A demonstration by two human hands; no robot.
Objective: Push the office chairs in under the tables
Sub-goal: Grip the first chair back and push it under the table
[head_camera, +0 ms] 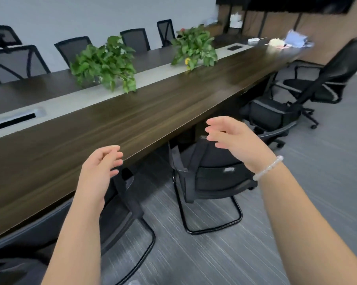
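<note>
Hands, left [100, 171] and right [233, 140], fingers spread, empty, above two sled-base chairs [212, 173].

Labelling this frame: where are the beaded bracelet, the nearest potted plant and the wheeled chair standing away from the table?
beaded bracelet [268, 168], head view, beads at wrist
nearest potted plant [105, 62], head view, leaves
wheeled chair [337, 68], head view, mesh backrest

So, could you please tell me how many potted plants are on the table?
2, both on the table's pale centre strip: one plant nearer the camera, the other plant farther along. None seems hidden.
</note>
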